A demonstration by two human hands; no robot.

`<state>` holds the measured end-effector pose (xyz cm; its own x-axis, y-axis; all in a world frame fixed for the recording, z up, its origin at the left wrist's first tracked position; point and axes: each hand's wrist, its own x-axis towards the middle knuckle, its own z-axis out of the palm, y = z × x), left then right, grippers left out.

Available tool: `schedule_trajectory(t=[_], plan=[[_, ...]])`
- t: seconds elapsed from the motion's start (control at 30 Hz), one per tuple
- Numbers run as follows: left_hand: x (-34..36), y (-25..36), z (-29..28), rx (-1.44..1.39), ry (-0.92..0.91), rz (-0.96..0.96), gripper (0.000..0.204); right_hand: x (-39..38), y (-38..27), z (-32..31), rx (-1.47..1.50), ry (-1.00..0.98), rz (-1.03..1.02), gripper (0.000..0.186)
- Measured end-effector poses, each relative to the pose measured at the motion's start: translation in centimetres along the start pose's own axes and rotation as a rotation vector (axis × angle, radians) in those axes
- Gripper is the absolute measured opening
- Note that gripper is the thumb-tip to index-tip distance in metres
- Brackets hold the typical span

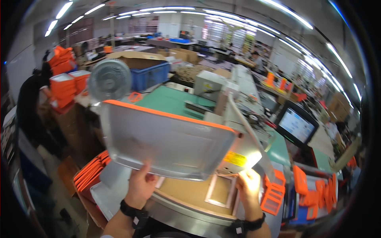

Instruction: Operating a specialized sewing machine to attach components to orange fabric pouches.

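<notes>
My left hand (141, 185) is closed on the lower edge of a grey, shallow tray-shaped panel (166, 142) with an orange upper rim. The panel is tilted up in front of me and hides part of the machine behind it. My right hand (249, 185) is under a bright lamp, its fingers pinched together beside the machine; glare hides what they hold, if anything. Below both hands is a tan work plate (180, 189) with a pale pinkish rectangular frame (219, 192) lying on it, close to my right fingers.
A pale machine (246, 148) with a yellow label stands ahead. At left are stacked orange-edged pieces (92, 171) and a fan (110, 79). At right are orange slotted parts (273, 196), a bin of orange parts (315, 196) and a screen (297, 122). Another person (31, 107) stands far left.
</notes>
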<state>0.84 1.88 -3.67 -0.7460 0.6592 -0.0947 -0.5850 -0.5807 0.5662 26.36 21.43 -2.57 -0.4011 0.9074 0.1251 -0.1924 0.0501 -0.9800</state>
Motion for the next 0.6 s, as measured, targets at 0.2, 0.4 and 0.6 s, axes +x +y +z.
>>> schedule_trajectory(t=[0.2,0.4,0.6], plan=[[0.6,0.4,-1.3,-0.048,-0.047,-0.022,0.011,1.3,2.1,-1.7,0.146,-0.067,0.053,0.009],[-0.8,6.0,-4.4,-0.109,0.039,0.219,0.010,-3.0,1.7,0.9,-0.229,-0.252,0.084,0.018],[-3.9,15.6,-18.2,-0.043,0.607,0.736,0.009,-5.7,1.6,1.7,-0.362,-0.517,0.251,0.012]])
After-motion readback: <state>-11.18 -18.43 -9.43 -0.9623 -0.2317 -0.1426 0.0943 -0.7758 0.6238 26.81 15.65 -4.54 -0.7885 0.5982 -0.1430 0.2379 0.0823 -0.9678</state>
